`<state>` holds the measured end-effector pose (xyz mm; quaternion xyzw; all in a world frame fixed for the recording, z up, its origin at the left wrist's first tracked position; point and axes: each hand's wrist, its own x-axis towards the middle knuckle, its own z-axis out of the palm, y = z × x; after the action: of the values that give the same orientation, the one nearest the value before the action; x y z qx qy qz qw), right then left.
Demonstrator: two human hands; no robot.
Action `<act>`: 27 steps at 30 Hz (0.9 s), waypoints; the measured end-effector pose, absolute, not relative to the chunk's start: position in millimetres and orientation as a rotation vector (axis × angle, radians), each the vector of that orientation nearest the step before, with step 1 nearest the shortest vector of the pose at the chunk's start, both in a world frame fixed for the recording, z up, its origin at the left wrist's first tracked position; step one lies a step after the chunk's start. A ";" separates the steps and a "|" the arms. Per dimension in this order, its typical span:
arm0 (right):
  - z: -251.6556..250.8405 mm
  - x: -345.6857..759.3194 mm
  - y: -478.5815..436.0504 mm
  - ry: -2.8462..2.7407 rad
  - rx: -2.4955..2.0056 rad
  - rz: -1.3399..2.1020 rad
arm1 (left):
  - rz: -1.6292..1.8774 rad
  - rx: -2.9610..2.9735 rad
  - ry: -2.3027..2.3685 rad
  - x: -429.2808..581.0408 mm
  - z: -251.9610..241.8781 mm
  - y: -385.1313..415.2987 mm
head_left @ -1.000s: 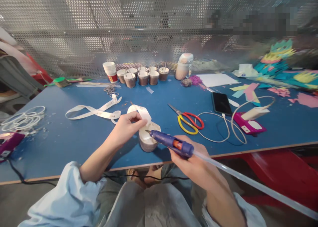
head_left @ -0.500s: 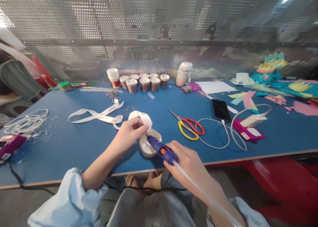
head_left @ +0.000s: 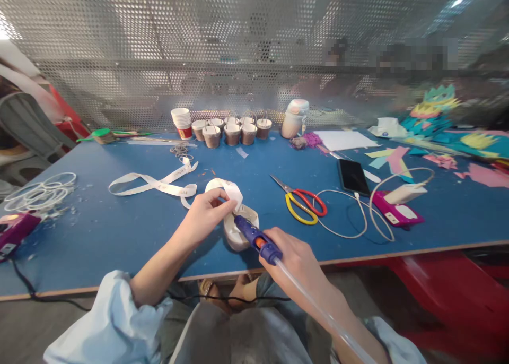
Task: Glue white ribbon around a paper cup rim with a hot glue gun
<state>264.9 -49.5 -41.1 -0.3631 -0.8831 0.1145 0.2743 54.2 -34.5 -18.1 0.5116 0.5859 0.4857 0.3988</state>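
Note:
My right hand is wrapped round a dark blue hot glue gun, with a long clear glue stick running out of its back. The gun's nozzle points at a small whitish container near the table's front edge, close to my left fingertips. My left hand pinches a white printed ribbon, which loops up over the container's far side. The rest of the ribbon trails to the left across the table in a crossed loop. The tip of the nozzle is hard to make out between the ribbon and the container.
Red-and-yellow scissors lie right of the container, beside a phone and white cable. Several small brown pots, stacked paper cups and a jar stand at the back. Coiled white cord lies left; coloured paper scraps lie right.
Almost nothing differs. My right hand and the glue gun have shifted very slightly left; my left hand still pinches the ribbon at the container.

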 end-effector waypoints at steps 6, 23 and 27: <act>-43.5 262.9 -49.4 -2.358 -0.988 0.317 | 1.224 1.278 1.485 53.7 -20.8 -33.9; -44.8 261.9 -45.4 -2.234 -1.015 0.540 | 1.313 1.230 1.427 56.3 -24.3 -32.3; -50.0 260.8 -45.2 -2.227 -1.018 0.485 | 1.307 1.245 1.434 55.5 -26.1 -32.0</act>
<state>260.8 -45.2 -50.0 -0.3869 -0.8461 0.1844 0.3169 55.5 -32.0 -26.1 0.4934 0.5685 0.5182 0.4060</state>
